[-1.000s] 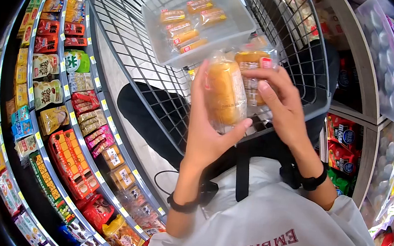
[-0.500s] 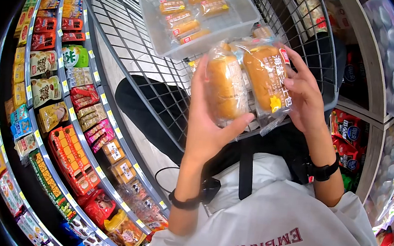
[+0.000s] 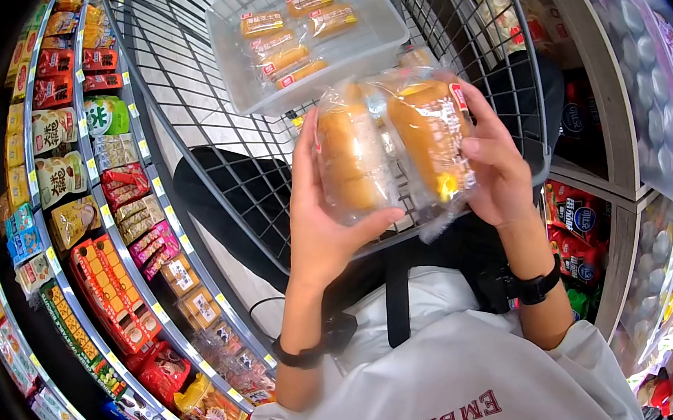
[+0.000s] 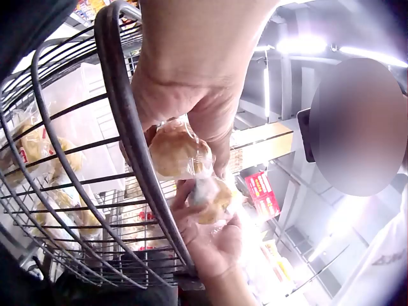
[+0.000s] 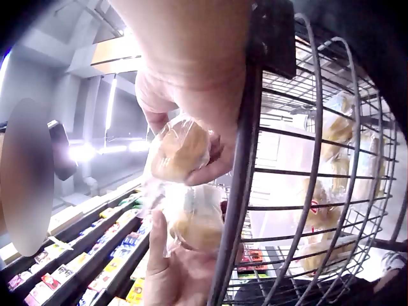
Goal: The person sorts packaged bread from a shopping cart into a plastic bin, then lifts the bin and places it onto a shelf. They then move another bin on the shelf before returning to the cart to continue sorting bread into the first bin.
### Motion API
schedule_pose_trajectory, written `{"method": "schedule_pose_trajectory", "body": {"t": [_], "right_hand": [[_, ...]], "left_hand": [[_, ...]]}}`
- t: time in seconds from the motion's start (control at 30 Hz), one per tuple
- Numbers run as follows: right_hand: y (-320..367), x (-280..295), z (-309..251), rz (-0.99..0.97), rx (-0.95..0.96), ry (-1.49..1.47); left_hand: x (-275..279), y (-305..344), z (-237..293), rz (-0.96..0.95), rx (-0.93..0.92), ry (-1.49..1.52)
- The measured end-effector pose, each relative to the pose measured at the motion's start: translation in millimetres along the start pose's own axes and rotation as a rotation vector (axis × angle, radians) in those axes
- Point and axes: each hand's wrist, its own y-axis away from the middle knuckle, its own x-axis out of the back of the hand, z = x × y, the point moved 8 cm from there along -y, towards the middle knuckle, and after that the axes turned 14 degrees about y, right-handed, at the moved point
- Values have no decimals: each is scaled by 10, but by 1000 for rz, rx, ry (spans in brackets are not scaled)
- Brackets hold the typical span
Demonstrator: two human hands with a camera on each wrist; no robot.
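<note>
In the head view the left hand (image 3: 320, 225) grips a clear-wrapped bread roll (image 3: 352, 158), thumb at its near end. The right hand (image 3: 501, 166) holds a second wrapped roll (image 3: 429, 130) with a red logo and white print, fingers along its right side. Both rolls are side by side over the cart's near rim. The left wrist view shows the left hand's roll (image 4: 180, 151) beside the cart wire; in the right wrist view the right hand's roll (image 5: 180, 150) hangs between thumb and fingers.
Inside the cart (image 3: 545, 142), a translucent bin (image 3: 395, 40) bears several wrapped rolls (image 3: 332, 19). More wrapped bread (image 4: 67, 207) lies in the cart. Snack shelves (image 3: 165, 315) line the left; a grey shelf unit (image 3: 625, 191) and hanging clear bags (image 3: 667, 105) are on the right.
The right hand has lifted its roll up beside the left hand's roll and turned its printed face upward. Both hands and rolls have since shifted slightly left in the head view.
</note>
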Motion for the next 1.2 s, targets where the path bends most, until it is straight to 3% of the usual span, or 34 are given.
{"method": "schedule_pose_trajectory", "body": {"t": [0.03,0.13,0.23,0.37,0.4,0.5,0.97,1.03,1.07,1.13,1.2], "right_hand": [[-12,-32,10,3,4,0],[-9,12,-57,162,172,453],[27,-171,-44,34,236,559],[51,-175,-44,-104,149,513],[58,-181,-57,-111,221,531],[72,-227,-112,-105,241,742],[82,-250,-117,-47,271,842],[81,-283,-104,-42,276,851],[72,-241,-75,32,242,1024],[52,-306,-127,181,196,1277],[-64,-472,-255,75,221,1413]], "left_hand": [[14,-3,-6,13,-7,-16],[31,14,0,93,11,31],[-14,-7,-10,83,9,56],[44,19,-48,125,84,86],[53,22,-47,118,67,100],[62,32,-23,108,23,85],[47,33,-25,118,79,112],[89,32,-34,121,88,-136],[60,97,124,88,42,-745],[56,130,447,158,-77,-926],[150,100,786,175,-182,-1091]]}}
